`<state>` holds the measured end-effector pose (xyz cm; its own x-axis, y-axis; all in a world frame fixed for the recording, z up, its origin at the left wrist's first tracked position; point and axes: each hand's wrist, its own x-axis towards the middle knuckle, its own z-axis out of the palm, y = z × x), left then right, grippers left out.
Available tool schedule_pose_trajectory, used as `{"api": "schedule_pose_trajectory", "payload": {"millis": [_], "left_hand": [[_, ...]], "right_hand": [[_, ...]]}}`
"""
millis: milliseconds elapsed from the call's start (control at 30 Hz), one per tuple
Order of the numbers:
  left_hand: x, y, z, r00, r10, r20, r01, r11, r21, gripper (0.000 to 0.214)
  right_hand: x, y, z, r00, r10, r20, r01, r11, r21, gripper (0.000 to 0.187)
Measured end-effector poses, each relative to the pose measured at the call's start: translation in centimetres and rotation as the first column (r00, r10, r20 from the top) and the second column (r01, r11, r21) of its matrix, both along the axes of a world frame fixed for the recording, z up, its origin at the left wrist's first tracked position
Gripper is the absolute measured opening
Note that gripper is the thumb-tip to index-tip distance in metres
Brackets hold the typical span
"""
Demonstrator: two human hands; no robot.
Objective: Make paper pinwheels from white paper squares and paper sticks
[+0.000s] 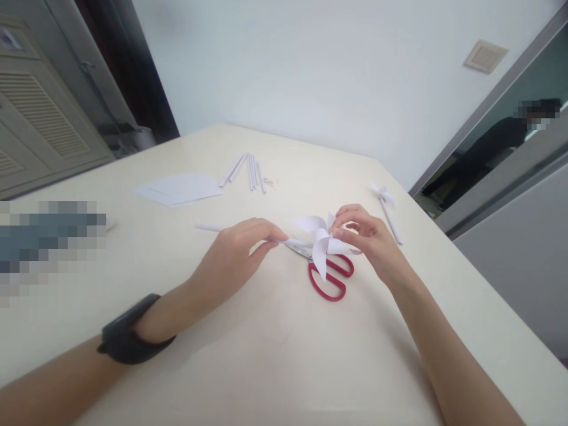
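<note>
Pinwheel point(320, 239) of white paper sits near the middle of the tabletop point(275, 355), held just above it between both hands. The right hand point(366, 236) pinches the pinwheel at its centre with thumb and fingertips, the other fingers curled over it. The left hand point(237, 251) is closed on a thin rolled paper stick point(208, 227), which runs from its free end on the left, through the fingers, to the pinwheel's hub. A dark wristband point(128, 334) circles the left wrist.

Red-handled scissors point(331, 278) lie flat on the tabletop under the pinwheel, handles toward the near side, blades partly hidden by the paper.

Farther off, a few white paper sheets point(180, 189) lie to the left, with a loose bundle of rolled sticks point(251, 170) just right of them. A second pinwheel on a stick point(387, 204) lies toward the far right edge, well apart from the hands.
</note>
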<state>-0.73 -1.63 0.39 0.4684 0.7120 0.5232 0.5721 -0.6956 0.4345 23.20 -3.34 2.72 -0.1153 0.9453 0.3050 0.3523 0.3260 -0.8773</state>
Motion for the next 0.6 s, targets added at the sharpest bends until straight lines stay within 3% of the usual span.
{"api": "schedule_pose_trajectory", "payload": {"millis": [233, 600], "left_hand": [[-0.21, -0.19, 0.14, 0.998, -0.002, 0.066, -0.009, 0.986, 0.166, 0.014], [-0.21, -0.31, 0.31, 0.998, -0.017, 0.057, 0.003, 0.973, 0.233, 0.010]], "right_hand": [[0.27, 0.07, 0.20, 1.000, 0.021, -0.019, -0.015, 0.970, 0.242, 0.006], [0.12, 0.00, 0.25, 0.999, 0.028, 0.045, -0.040, 0.956, 0.289, 0.007]]}}
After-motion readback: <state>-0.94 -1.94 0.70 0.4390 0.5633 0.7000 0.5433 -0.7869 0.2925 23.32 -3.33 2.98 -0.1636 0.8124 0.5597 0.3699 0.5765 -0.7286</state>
